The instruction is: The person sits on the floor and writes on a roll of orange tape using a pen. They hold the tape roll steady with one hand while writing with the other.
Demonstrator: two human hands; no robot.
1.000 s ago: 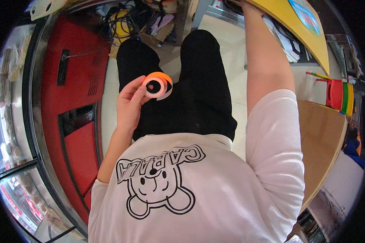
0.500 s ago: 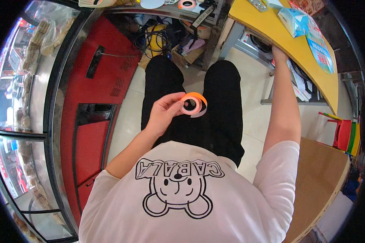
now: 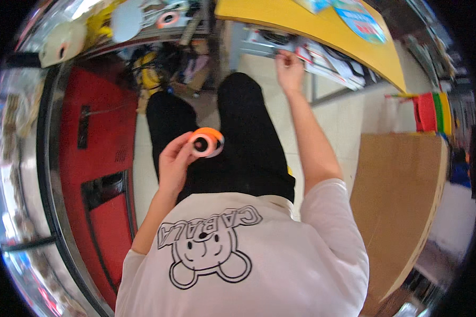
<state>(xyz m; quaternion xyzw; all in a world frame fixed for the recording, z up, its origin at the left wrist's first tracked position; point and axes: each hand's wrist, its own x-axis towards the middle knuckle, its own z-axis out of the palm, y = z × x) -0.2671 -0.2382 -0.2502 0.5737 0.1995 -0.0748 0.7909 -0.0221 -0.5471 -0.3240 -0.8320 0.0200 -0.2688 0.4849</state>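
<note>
My left hand pinches a small roll of orange tape between thumb and fingers, above my lap. The roll has a pale pinkish side and a hollow centre, and a loose strip hangs at its right. My right arm reaches forward to the open drawer under the yellow table. My right hand is just at the drawer's front, its fingers curled in. Blur hides whether anything small is between them. White and red papers or packets lie beside it under the tabletop.
The yellow tabletop bears blue packets. Another orange roll sits on the shelf ahead. Left stands a red cabinet beside a glass case. On the right are a brown board and a red, green and yellow stool.
My right hand has drawn back from deeper under the tabletop to the drawer's front. My left hand keeps the roll. The view has swung right, shifting everything leftward.
</note>
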